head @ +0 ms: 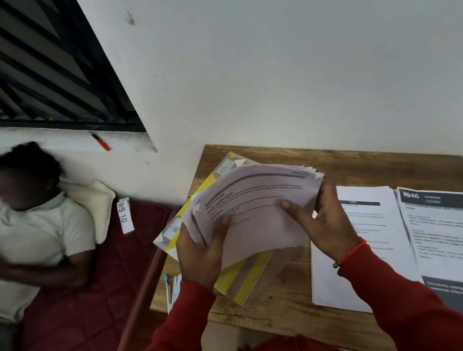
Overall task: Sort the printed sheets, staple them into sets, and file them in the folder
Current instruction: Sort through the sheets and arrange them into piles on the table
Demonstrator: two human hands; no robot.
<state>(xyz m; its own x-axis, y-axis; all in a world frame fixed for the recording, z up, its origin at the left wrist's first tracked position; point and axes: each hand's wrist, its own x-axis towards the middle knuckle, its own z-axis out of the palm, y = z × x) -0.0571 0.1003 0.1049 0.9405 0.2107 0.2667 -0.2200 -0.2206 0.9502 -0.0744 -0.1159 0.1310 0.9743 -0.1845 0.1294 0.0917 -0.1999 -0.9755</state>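
Holding a bowed stack of printed sheets (256, 211) above the worktop (279, 293) with both hands. Around it: yellow folder (244, 281) lies flat directly under the stack, partly hidden by it; two sheet piles sit to the right, a plain one (367, 232) and beside it one with a dark header and footer (462, 230). A pen (166, 285) lies at the worktop's left edge. Off to the left, a person (28, 239) lies on a maroon mattress (65, 328) with a white "WS 10" label (125, 215). Our left hand (201, 255) grips the stack's lower left corner, thumb on top. Our right hand (322, 221) grips the right edge, thumb pressed on the top page, fingers behind. Stack is off the worktop, clear of both piles.
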